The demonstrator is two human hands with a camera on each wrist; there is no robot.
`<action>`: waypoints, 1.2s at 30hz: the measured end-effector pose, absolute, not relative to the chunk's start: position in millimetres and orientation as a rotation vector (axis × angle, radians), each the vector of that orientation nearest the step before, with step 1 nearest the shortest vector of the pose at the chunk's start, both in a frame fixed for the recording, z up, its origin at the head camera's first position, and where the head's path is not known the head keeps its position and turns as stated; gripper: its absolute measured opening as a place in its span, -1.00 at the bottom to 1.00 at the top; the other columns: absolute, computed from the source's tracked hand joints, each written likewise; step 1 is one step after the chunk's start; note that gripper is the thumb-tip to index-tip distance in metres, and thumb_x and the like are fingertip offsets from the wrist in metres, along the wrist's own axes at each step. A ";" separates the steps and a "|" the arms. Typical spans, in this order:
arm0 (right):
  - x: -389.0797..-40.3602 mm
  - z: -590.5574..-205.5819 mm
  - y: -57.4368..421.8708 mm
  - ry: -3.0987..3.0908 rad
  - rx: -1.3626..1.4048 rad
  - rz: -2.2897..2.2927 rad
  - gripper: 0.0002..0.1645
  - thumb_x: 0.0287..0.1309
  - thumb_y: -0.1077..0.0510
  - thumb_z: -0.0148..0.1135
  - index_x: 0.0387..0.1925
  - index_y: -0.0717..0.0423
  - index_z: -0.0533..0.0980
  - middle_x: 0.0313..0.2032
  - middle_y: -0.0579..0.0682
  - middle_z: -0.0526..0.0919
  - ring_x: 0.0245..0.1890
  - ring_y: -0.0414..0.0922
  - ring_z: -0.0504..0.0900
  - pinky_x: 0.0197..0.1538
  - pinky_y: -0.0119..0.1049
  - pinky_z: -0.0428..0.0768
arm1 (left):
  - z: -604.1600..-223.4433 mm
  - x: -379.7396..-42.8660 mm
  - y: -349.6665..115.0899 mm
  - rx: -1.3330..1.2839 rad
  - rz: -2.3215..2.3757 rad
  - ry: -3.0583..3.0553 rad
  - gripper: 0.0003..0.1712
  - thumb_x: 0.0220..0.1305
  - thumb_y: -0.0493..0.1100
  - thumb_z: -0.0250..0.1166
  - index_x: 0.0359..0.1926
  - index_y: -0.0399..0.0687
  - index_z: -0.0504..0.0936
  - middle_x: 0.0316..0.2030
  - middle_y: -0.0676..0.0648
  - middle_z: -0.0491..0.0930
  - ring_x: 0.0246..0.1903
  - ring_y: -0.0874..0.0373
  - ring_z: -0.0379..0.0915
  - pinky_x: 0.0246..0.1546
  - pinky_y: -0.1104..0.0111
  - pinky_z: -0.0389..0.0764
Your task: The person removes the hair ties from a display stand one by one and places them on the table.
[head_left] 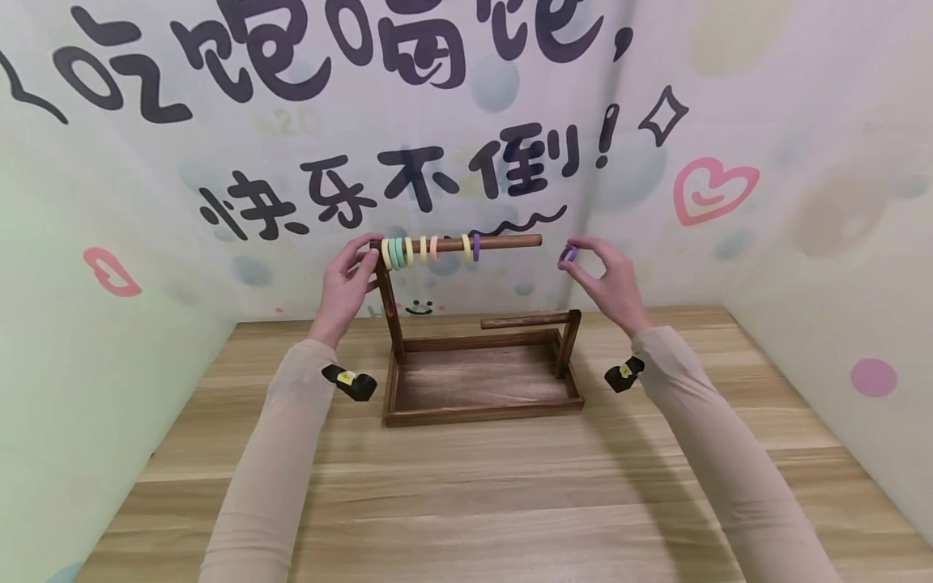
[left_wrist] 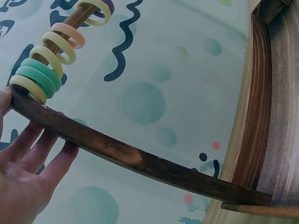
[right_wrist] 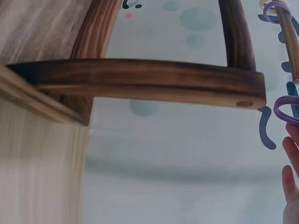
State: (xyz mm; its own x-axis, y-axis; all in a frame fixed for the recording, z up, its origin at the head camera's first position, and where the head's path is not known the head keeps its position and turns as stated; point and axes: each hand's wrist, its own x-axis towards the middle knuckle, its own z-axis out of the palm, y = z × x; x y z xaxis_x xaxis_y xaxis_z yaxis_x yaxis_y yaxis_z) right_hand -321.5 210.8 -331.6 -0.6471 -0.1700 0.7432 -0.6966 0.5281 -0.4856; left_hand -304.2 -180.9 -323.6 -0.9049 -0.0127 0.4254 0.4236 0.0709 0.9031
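A dark wooden stand carries an upper rod, its free end pointing right. My left hand holds the top of the left post, thumb in front and fingers behind. Along the rod hang several soft hair ties: yellow and teal bunched by the post, a peach one, and a yellow one beside a purple one further right. Between thumb and fingertips my right hand pinches another purple hair tie, just beyond the rod's free end and apart from it.
The stand's base is a shallow tray on the wood-grain table. A shorter lower rod juts left from the right post, below my right hand. Close behind is a printed wall, with side walls left and right.
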 end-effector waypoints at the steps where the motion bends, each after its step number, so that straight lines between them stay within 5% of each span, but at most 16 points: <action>1: -320.8 -332.7 212.4 -2.133 0.696 1.065 -0.56 0.06 0.30 0.42 0.01 0.33 0.55 -0.01 0.20 0.62 0.07 0.11 0.53 0.22 -0.09 0.40 | -323.5 -304.2 -181.0 -0.410 -1.898 -2.035 -0.59 0.44 -0.05 0.12 0.23 -0.05 0.47 -0.04 -0.13 0.49 -0.12 0.08 0.52 -0.04 0.14 0.61; 15: -310.8 -346.3 228.8 -2.109 0.685 1.089 -0.58 0.01 0.35 0.44 -0.04 0.30 0.58 -0.09 0.15 0.66 -0.01 0.08 0.58 0.15 -0.28 0.44 | -319.7 -306.0 -186.9 -0.442 -1.908 -2.090 -0.57 0.44 -0.05 0.10 0.25 -0.06 0.45 0.02 -0.19 0.46 -0.08 0.05 0.52 -0.04 0.10 0.60; 31: -283.9 -357.0 239.8 -2.170 0.649 1.147 -0.60 0.03 0.45 0.37 -0.03 0.40 0.54 -0.07 0.26 0.62 0.02 0.18 0.53 0.12 0.14 0.44 | -316.7 -305.6 -187.5 -0.441 -1.942 -2.117 -0.55 0.45 -0.07 0.09 0.26 -0.15 0.41 -0.05 -0.15 0.47 -0.10 0.09 0.52 -0.05 0.05 0.59; 36: -284.6 -365.6 247.7 -2.175 0.623 1.134 -0.59 0.01 0.45 0.39 -0.03 0.38 0.56 -0.07 0.24 0.63 -0.01 0.15 0.54 0.11 -0.07 0.48 | -315.9 -305.1 -188.1 -0.440 -1.955 -2.123 -0.55 0.44 -0.07 0.09 0.26 -0.13 0.41 -0.03 -0.16 0.46 -0.08 0.09 0.52 -0.04 0.04 0.58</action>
